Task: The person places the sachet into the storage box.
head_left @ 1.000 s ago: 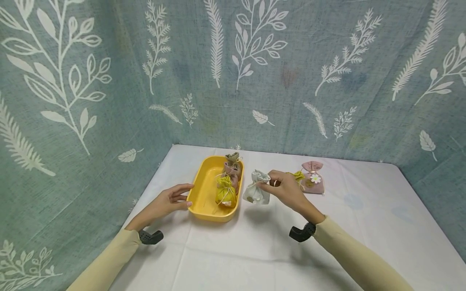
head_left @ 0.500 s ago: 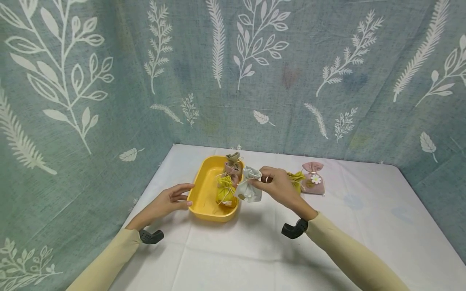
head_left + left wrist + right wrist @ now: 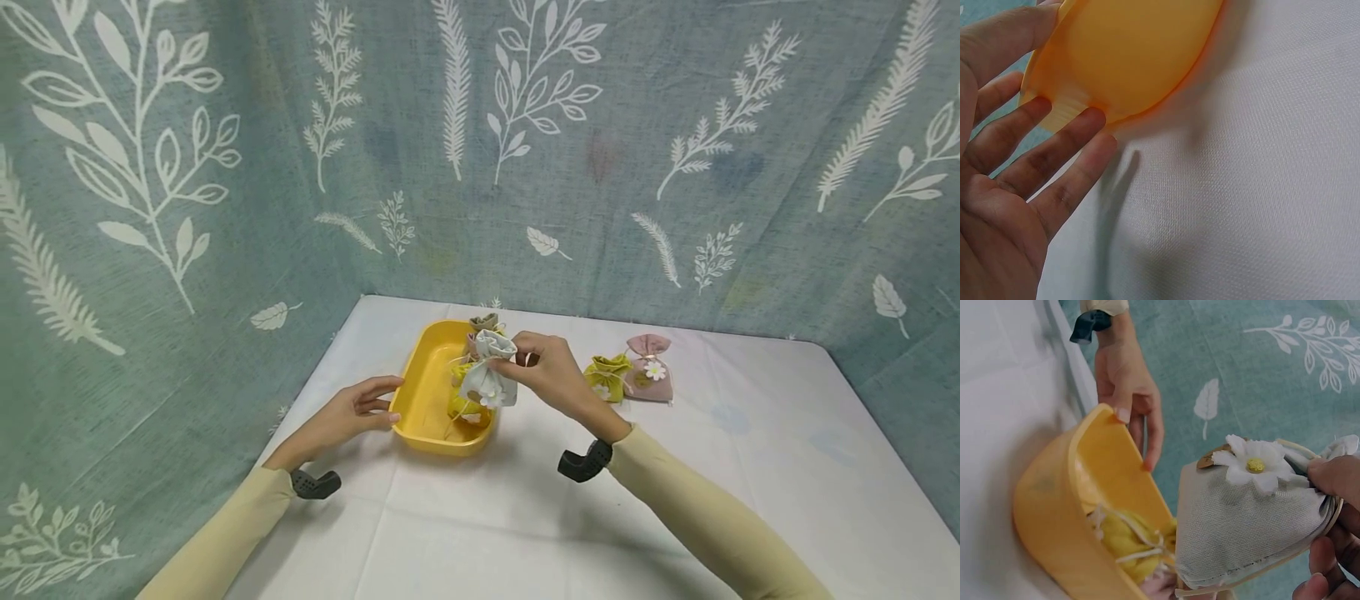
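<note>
A light grey drawstring pouch [image 3: 489,379] with a white cloth daisy hangs from my right hand [image 3: 551,371], whose thumb and fingers pinch its gathered neck. It is over the right side of a yellow plastic tub [image 3: 420,421]. Inside the tub, a yellow-green pouch [image 3: 459,407] is partly hidden behind the grey one, and a brownish pouch [image 3: 486,323] shows at the back. My left hand [image 3: 351,417] touches the tub's left side with spread, fairly straight fingers. In the left wrist view, those fingertips [image 3: 1094,117] lie against the outer wall.
To the right on the white tablecloth [image 3: 465,533] lie another yellow-green pouch [image 3: 609,379] and a pink pouch [image 3: 649,367] with a daisy, side by side. A blue-green leaf-print curtain [image 3: 555,167] hangs behind the table and along its left side.
My right hand has carried the grey pouch leftward and slightly up, from beside the tub to over its right side. The left hand stays at the tub.
</note>
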Demonstrator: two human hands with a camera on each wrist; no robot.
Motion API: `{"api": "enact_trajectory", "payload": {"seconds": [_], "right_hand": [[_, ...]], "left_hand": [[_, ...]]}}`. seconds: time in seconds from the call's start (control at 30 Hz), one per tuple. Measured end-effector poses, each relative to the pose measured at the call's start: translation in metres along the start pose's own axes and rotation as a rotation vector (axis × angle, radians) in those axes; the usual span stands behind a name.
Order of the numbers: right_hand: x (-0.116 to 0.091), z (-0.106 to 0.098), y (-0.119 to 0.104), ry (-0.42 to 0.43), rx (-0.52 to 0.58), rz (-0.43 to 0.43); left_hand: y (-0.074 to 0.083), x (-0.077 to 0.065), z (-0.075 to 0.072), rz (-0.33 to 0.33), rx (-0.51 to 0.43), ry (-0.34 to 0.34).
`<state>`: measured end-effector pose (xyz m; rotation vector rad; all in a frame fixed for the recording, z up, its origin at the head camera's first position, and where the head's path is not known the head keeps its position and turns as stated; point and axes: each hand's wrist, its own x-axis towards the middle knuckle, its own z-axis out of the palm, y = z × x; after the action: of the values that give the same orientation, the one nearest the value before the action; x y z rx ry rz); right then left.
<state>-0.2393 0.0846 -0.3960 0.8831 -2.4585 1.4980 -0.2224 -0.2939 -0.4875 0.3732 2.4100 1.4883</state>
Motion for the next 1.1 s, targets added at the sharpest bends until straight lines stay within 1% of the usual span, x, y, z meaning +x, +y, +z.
{"api": "enact_trajectory", "payload": {"seconds": [0.23,0.4,0.63,1.1], "right_hand": [[0.012,0.013,-0.008,-0.01,0.021,-0.007],[0.019,0.022,-0.013,-0.013,0.048,-0.022],[0.029,0.034,-0.016,-0.005,0.097,-0.003],[0.061,0.054,-0.017,0.004,0.086,0.032]], "left_hand": [[0.002,0.0,-0.001,0.006,0.017,0.001],[0.0,0.0,-0.002,0.012,0.008,-0.003],[-0.003,0.001,-0.002,0.019,-0.011,-0.009],[-0.004,0.002,-0.001,0.05,0.002,-0.012]]}}
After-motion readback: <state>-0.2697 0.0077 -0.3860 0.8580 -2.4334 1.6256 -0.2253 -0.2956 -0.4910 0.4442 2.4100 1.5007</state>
